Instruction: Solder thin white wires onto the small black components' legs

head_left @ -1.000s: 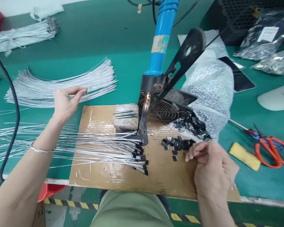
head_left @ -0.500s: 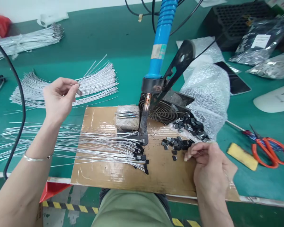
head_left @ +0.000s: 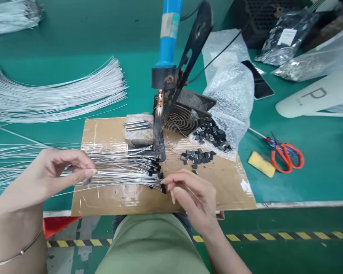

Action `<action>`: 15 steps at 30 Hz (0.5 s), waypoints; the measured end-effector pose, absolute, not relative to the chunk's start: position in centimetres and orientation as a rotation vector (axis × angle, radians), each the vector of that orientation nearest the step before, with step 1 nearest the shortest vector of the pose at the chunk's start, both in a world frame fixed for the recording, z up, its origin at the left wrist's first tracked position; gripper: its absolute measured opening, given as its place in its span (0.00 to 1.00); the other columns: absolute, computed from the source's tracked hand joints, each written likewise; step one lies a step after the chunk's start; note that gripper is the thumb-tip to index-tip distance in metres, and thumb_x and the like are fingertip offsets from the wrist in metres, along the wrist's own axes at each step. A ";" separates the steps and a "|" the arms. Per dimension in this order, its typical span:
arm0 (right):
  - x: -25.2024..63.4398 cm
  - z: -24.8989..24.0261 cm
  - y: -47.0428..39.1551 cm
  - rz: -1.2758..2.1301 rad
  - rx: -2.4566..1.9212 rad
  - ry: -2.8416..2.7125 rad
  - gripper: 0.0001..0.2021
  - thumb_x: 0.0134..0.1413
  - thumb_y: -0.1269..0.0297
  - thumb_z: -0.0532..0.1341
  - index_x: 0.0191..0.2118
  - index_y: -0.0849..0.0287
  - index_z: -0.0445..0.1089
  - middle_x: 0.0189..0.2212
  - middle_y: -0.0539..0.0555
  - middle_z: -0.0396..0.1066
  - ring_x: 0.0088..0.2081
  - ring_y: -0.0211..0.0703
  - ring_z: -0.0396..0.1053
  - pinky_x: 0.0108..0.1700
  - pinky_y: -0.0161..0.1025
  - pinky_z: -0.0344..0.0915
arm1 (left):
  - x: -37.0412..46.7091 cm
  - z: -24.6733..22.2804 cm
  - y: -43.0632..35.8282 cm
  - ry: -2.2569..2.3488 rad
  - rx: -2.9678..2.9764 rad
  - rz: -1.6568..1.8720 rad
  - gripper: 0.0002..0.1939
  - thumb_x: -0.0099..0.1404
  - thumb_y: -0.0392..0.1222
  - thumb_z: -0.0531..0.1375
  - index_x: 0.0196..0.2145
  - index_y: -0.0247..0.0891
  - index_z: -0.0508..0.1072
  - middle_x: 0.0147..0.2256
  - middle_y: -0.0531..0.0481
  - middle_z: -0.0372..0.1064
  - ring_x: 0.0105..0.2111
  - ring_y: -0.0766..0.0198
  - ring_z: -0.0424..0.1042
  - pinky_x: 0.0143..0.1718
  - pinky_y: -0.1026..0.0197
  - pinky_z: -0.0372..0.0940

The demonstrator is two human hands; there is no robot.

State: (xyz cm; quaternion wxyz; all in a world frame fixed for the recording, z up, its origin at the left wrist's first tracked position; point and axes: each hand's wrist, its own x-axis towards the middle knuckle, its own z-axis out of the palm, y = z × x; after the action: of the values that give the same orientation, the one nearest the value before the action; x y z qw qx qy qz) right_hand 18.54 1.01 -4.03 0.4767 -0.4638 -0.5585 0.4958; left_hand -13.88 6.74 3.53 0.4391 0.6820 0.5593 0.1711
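My left hand pinches thumb to forefinger on a thin white wire, whose tail trails back to the upper left. Below and around it lie white wires with black ends, spread over the cardboard. Close to those black ends, my right hand has its fingers curled, with a thin strand of solder wire running across the palm. Whether its fingertips also grip a small part is too small to tell. A blue-handled soldering iron stands in a black bracket, tip down, above the wire ends.
Small black parts lie loose on the cardboard, with more on bubble wrap by a fan. A wire bundle is at left. Orange-handled scissors, a yellow sponge and a phone lie right.
My left hand has come down from the wire bundle to the wires on the cardboard. My right hand has moved left from the loose black parts to the wire ends. The view has shifted.
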 end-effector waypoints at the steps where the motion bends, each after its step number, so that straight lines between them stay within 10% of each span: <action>1: 18.2 -3.8 1.2 1.221 -1.107 -1.372 0.06 0.64 0.62 0.67 0.39 0.56 0.82 0.29 0.52 0.76 0.27 0.39 0.71 0.27 0.36 0.66 | -13.4 3.2 6.5 1.388 1.688 0.435 0.06 0.63 0.39 0.68 0.30 0.49 0.83 0.25 0.55 0.77 0.23 0.66 0.71 0.24 0.67 0.64; 15: 16.6 -4.7 1.2 1.346 -1.171 -1.171 0.09 0.57 0.64 0.72 0.27 0.58 0.78 0.22 0.49 0.73 0.19 0.33 0.63 0.19 0.33 0.58 | -9.7 2.6 5.3 1.451 1.577 0.493 0.05 0.63 0.44 0.69 0.29 0.48 0.84 0.25 0.50 0.78 0.24 0.62 0.72 0.23 0.66 0.66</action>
State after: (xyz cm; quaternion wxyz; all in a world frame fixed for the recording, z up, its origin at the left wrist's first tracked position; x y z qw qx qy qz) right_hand 16.56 1.24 -4.66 0.4826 -0.4805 -0.4806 0.5524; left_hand -9.75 5.27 2.58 0.4539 0.6390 0.5881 0.1996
